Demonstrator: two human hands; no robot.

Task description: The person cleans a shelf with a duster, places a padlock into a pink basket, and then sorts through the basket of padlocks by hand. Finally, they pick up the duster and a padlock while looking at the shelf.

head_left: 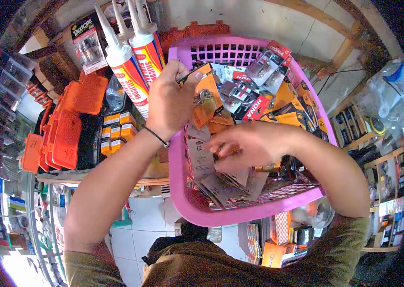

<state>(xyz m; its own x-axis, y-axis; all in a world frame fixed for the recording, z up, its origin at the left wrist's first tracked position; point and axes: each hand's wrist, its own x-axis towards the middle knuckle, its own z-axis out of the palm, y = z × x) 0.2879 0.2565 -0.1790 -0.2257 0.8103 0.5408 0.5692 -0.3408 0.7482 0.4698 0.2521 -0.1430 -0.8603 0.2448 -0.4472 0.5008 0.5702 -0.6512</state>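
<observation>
My left hand point(172, 98) is closed on an orange blister card pack point(207, 98) with a small metal part under its clear plastic. It is raised over the left side of a pink plastic basket point(179, 191). My right hand point(247, 146) reaches into the basket, its fingers loosely bent and apart, slightly blurred. Grey-backed cards point(199, 158) lie just beside and below its fingertips. Further back in the basket is a padlock-like item on a red HONA card point(257, 109), with more HONA packs point(271, 67) and several orange packs point(285, 98) around it.
Silicone cartridges point(128, 76) stand left of the basket, near a hanging Dextone pack point(88, 45). Orange toolboxes point(65, 131) and small orange-white boxes point(117, 131) sit on the left shelf. Crowded shelves point(386, 177) line the right; boxes point(278, 251) stand below the basket.
</observation>
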